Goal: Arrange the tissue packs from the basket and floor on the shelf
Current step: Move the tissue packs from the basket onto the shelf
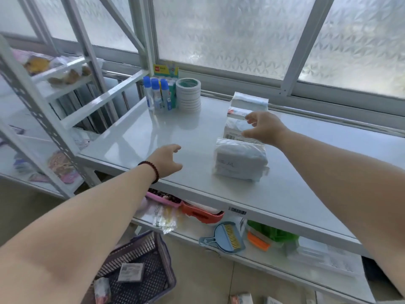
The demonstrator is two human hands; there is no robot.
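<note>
Both bare arms reached out over the white shelf (153, 137) by the frosted window. The right hand (264, 128) hovered at the middle of a short row of tissue packs (241, 160), its grip spread, thumb and fingers curled apart around the side of the second pack (235, 126); whether the fingertips actually touched the wrapper I could not tell. The row ran from the window toward the front edge: one pack at the back (249, 102), the one by the hand, and the nearest one lying flat in its clear wrap. The left hand (167, 160), a dark bead bracelet (151, 170) at its wrist, hung above the bare shelf top with its grip loosely spread and holding nothing. At the far left corner of the shelf stood blue-capped glue bottles (156, 93) beside a stack of tape rolls (188, 93). Down on the floor sat a purple basket (153, 266) with a few packs (130, 272) inside, and more packs (241, 299) lay on the floor by the lower shelf.
</note>
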